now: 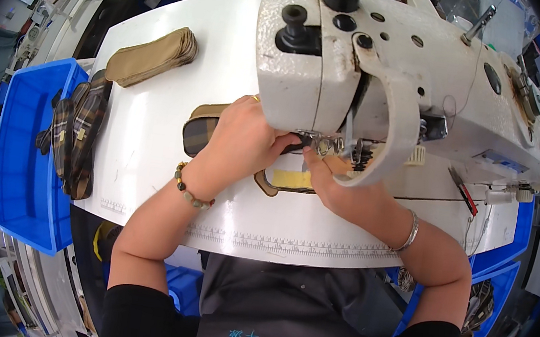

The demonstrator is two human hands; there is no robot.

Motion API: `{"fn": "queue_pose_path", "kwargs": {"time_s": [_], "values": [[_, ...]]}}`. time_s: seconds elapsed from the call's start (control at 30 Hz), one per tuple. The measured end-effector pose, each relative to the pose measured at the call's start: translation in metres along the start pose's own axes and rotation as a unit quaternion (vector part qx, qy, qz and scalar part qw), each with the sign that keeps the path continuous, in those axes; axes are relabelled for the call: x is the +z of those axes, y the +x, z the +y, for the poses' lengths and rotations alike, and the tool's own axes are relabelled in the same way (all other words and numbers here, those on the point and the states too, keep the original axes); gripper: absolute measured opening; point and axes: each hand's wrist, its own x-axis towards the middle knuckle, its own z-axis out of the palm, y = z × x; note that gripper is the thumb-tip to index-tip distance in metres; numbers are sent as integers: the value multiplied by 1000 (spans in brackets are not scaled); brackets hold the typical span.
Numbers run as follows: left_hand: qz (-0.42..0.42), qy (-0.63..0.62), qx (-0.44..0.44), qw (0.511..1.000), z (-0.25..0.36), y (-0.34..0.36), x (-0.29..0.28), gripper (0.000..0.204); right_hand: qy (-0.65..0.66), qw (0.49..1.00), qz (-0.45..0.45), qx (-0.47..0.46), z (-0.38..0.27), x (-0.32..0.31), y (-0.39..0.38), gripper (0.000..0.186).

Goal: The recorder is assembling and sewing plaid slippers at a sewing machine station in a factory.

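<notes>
A white industrial sewing machine [288,82] stands over the white table. Close to its metal presser foot [327,145], my left hand [243,136] is closed with thumb and finger on the edge of a dark fabric piece [296,147]. From the other side my right hand [334,185] meets the same piece, its fingertips pressed together by the foot; the machine's curved arm partly covers this hand. A plaid panel with a tan edge [197,133] shows beneath my left hand; whether it joins the dark piece is hidden. Below the hands lies a yellow strip [292,180] beside a brown curved edge [266,184].
A stack of tan pieces [151,57] lies at the table's far left. Plaid pieces [84,130] hang over the rim of a blue bin [26,205]. Red-handled snips [467,198] rest on the right. A printed ruler [273,244] runs along the near edge.
</notes>
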Motion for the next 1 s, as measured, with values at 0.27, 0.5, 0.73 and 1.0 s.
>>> {"fn": "queue_pose_path", "kwargs": {"time_s": [0.27,0.5,0.73,1.0], "values": [[30,25,-6,999,3,4,-3,18,-1,999,40,-3,4,2,4,24],[37,21,-13,999,-2,4,4,21,12,999,44,26,7,20,-5,24],[48,53,-1,997,3,6,1,23,78,995,30,48,3,18,-6,28],[11,-31,-67,997,-4,-3,5,28,85,995,30,37,3,19,-2,27]]}}
